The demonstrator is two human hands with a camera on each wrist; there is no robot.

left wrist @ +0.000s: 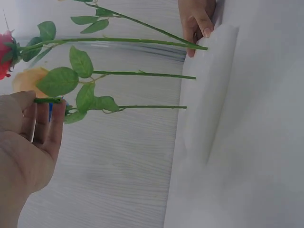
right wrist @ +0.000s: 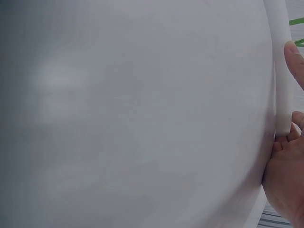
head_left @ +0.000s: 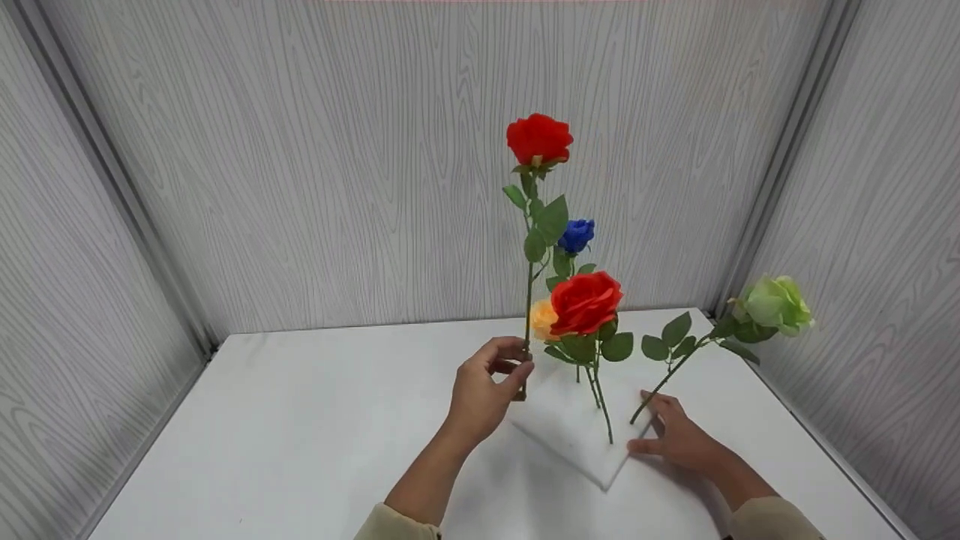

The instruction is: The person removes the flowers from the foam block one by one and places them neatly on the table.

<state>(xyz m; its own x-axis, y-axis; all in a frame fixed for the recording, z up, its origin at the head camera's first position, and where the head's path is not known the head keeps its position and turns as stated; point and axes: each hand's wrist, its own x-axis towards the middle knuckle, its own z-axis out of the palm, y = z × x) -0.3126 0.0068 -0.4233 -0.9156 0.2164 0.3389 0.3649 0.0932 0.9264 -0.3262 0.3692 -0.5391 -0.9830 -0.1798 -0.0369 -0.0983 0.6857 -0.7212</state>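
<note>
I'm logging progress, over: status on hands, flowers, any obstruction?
Left hand pinching raised red rose by stem. Right hand gripping white holder. Four other flowers standing in it. Holder's left side looks unobstructed.

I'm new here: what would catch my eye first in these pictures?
Probably the red rose highest in the head view, held between the fingers of the left hand. Lower, a second red rose stands near a yellow rose and a blue rose. At the right, a pale green rose leans outward above the right hand.
</note>
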